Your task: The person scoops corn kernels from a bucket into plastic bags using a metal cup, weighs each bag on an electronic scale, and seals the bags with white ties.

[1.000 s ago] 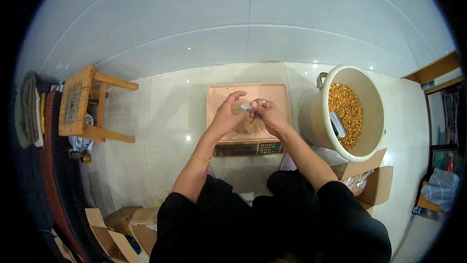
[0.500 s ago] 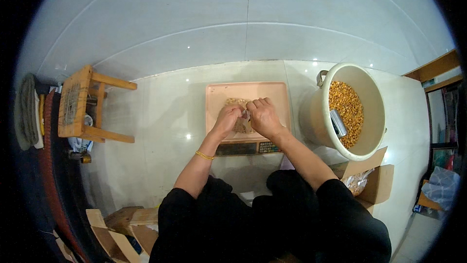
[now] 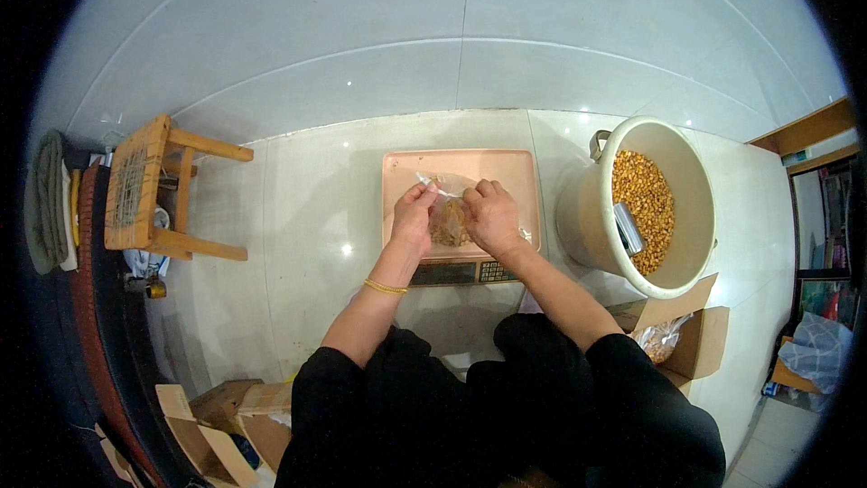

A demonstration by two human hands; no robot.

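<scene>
While a pale wall (image 3: 361,73) rises beyond your glossy floor (image 3: 302,217), a cream bucket (image 3: 582,217) stands to your right. Your wrists partly hide the front of the peach scale (image 3: 519,161). Your left hand (image 3: 414,214) pinches one edge of the clear bag (image 3: 449,226) over its tray; your right hand (image 3: 490,217), knuckles up, grips the other side, fingertips hidden. The bag's contents are blurry.

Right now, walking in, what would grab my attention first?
Probably the big pale bucket of golden kernels on the right. Then, at the centre, the left hand and right hand grip a clear plastic bag over a pink tray. A wooden stool stands at far left.
</scene>
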